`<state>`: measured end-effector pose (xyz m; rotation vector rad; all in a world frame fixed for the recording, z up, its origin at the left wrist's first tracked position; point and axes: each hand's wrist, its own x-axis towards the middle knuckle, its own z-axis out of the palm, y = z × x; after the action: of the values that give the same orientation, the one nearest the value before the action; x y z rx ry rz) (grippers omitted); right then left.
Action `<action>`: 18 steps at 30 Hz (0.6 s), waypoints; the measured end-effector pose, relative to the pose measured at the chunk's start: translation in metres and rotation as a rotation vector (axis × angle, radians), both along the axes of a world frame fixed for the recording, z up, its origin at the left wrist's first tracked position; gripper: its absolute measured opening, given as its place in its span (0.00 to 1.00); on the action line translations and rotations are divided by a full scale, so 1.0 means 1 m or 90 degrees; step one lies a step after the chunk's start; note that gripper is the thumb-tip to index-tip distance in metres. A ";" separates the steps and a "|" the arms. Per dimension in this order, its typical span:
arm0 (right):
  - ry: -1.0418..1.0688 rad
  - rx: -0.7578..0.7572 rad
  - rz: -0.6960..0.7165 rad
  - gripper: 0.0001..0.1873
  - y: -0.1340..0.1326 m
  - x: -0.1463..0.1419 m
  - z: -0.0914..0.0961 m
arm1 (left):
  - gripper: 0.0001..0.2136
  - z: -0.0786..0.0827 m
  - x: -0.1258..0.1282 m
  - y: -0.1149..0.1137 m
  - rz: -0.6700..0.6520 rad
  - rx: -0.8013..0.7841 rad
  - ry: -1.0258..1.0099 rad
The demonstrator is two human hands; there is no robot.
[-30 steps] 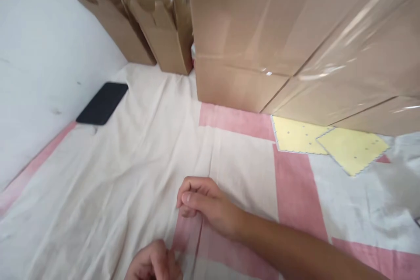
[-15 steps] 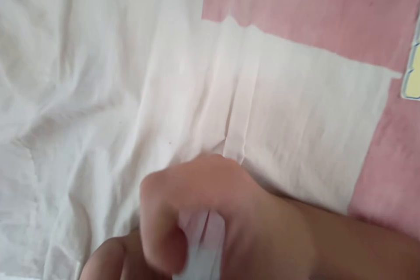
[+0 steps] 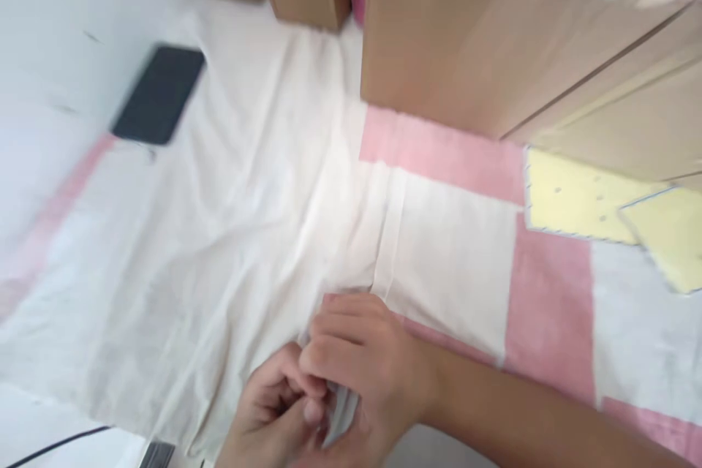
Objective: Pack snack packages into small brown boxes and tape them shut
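Here, the left hand [image 3: 273, 409] and right hand [image 3: 368, 369] pinch closed on a fold of white cloth [image 3: 219, 248] between them.

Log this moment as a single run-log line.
left hand: pinching white cloth | right hand: pinching same fold | nearby: black phone, cardboard boxes, yellow sheets | view: blurred

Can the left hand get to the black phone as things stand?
Probably yes: only flat white cloth lies between the left hand and the black phone, though it and the right hand grip a fold.
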<state>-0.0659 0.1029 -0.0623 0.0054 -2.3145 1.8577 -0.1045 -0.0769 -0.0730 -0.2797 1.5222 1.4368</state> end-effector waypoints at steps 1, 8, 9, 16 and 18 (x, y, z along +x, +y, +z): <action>0.007 0.039 -0.025 0.22 -0.003 0.002 0.000 | 0.19 0.003 -0.001 0.009 -0.003 0.036 0.032; 0.104 0.159 -0.102 0.05 -0.005 0.020 -0.001 | 0.21 0.008 0.007 0.030 0.045 0.121 0.218; 0.090 0.163 -0.091 0.04 -0.003 0.021 0.004 | 0.21 0.006 0.008 0.029 0.054 0.132 0.235; -0.058 0.228 -0.052 0.03 -0.007 0.028 0.031 | 0.20 -0.008 0.008 0.033 0.095 0.222 0.318; -0.077 0.194 -0.073 0.05 -0.010 0.032 0.029 | 0.20 -0.012 0.009 0.036 0.086 0.238 0.338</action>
<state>-0.0344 0.0925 -0.0330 -0.1994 -2.5968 1.4753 -0.0951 -0.0410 -0.0846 0.2520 1.6189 1.9750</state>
